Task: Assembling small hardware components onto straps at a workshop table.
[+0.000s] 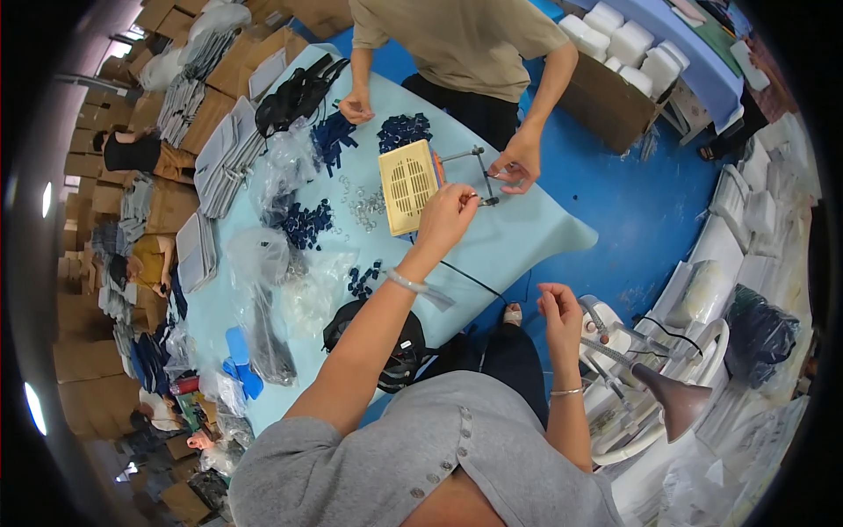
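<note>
My left hand (448, 215) reaches over the table (536, 228), fingertips pinched together beside a cream slotted box (408, 186). What it pinches is too small to make out. A thin metal frame (479, 158) sticks out from the box's right side. My right hand (562, 314) is raised off the table's near right edge, fingers curled and thumb against them; anything inside is hidden. Small clear or metallic rings (362, 206) lie left of the box. Short dark blue strap pieces form piles, one behind the box (404, 132) and another to the left (307, 224).
Across the table a co-worker's hand (516, 165) is at the frame; the other (356, 107) hovers near blue straps (332, 140). Clear plastic bags (259, 263) and grey stacked pieces (230, 158) line the left. A black backpack (404, 347) and a brown lamp shade (672, 400) are close.
</note>
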The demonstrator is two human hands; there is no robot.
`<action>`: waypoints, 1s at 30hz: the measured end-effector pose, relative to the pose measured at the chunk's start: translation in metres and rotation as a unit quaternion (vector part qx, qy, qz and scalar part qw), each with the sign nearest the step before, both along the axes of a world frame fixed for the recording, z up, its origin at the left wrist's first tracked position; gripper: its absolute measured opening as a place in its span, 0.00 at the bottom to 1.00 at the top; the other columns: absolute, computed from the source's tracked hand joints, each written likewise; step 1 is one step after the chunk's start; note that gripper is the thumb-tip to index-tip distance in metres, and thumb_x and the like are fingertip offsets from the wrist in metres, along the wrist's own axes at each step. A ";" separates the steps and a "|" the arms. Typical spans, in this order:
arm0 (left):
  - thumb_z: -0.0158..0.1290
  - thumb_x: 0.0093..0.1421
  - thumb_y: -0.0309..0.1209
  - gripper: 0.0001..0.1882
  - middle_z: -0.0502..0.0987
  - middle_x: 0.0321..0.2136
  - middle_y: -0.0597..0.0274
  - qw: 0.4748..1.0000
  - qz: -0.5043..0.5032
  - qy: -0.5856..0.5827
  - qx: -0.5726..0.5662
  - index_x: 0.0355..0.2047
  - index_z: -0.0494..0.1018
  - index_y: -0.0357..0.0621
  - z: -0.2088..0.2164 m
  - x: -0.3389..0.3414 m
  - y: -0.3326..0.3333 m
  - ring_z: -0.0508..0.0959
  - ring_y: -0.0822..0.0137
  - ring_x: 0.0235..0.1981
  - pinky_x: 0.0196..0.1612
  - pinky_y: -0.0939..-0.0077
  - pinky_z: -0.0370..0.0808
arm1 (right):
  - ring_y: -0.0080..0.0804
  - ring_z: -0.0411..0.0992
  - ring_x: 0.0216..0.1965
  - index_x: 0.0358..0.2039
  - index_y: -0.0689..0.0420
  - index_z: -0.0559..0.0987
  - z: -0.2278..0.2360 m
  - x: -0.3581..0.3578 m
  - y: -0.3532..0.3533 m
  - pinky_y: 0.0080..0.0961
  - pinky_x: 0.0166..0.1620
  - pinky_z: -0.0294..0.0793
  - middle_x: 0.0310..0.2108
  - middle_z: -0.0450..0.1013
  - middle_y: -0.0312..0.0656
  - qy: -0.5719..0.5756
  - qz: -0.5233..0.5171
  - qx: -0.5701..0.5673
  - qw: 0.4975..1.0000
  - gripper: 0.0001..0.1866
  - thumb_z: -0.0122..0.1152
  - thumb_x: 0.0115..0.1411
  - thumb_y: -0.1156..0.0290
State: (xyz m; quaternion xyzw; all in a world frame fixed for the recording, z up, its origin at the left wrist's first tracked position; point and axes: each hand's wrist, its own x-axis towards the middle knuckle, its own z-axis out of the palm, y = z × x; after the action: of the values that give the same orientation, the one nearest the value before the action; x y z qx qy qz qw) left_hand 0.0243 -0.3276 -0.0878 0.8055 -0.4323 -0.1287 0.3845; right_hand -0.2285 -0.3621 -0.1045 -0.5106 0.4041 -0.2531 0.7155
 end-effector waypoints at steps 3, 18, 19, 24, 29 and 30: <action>0.53 0.52 0.28 0.07 0.73 0.24 0.57 0.990 -0.025 -0.136 0.028 0.29 0.71 0.38 -0.018 0.013 -0.020 0.74 0.62 0.25 0.28 0.72 0.70 | 0.15 0.65 0.28 0.36 0.61 0.74 -0.009 -0.007 0.000 0.11 0.32 0.65 0.27 0.69 0.32 0.024 -0.004 0.030 0.999 0.07 0.49 0.61 0.73; 0.52 0.52 0.28 0.05 0.73 0.27 0.56 0.960 -0.093 -0.241 0.110 0.28 0.71 0.42 -0.052 0.027 -0.047 0.74 0.54 0.30 0.31 0.63 0.72 | 0.14 0.64 0.27 0.35 0.62 0.74 -0.034 -0.020 -0.011 0.10 0.32 0.64 0.26 0.69 0.32 0.020 -0.027 0.071 0.997 0.07 0.49 0.61 0.73; 0.52 0.52 0.28 0.05 0.73 0.27 0.56 0.960 -0.095 -0.240 0.111 0.28 0.71 0.42 -0.053 0.028 -0.048 0.74 0.54 0.30 0.31 0.63 0.72 | 0.14 0.64 0.27 0.35 0.62 0.74 -0.034 -0.020 -0.012 0.10 0.32 0.64 0.26 0.69 0.32 0.025 -0.030 0.074 0.996 0.07 0.49 0.61 0.73; 0.52 0.52 0.28 0.04 0.72 0.27 0.56 0.955 -0.101 -0.255 0.113 0.28 0.71 0.42 -0.055 0.028 -0.048 0.74 0.54 0.30 0.31 0.63 0.72 | 0.14 0.65 0.29 0.36 0.59 0.74 -0.038 -0.023 -0.013 0.11 0.33 0.64 0.27 0.68 0.30 0.029 -0.021 0.080 0.996 0.07 0.50 0.60 0.71; 0.52 0.52 0.28 0.05 0.72 0.27 0.55 0.952 -0.109 -0.248 0.140 0.28 0.71 0.42 -0.054 0.028 -0.051 0.74 0.54 0.31 0.33 0.64 0.72 | 0.14 0.64 0.29 0.36 0.60 0.74 -0.038 -0.024 -0.014 0.11 0.33 0.64 0.27 0.68 0.30 0.032 -0.029 0.087 0.995 0.07 0.50 0.60 0.71; 0.53 0.52 0.28 0.05 0.71 0.27 0.55 0.951 -0.109 -0.244 0.154 0.29 0.71 0.42 -0.053 0.028 -0.051 0.74 0.55 0.32 0.34 0.65 0.72 | 0.14 0.64 0.29 0.36 0.60 0.74 -0.039 -0.025 -0.014 0.11 0.33 0.64 0.27 0.68 0.30 0.032 -0.029 0.088 0.995 0.07 0.50 0.60 0.71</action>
State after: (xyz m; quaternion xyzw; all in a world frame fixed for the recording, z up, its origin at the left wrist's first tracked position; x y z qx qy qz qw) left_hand 0.0522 -0.3785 -0.1407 0.8096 -0.5730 -0.0340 0.1224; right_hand -0.2530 -0.3762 -0.1431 -0.4413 0.4620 -0.2212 0.7368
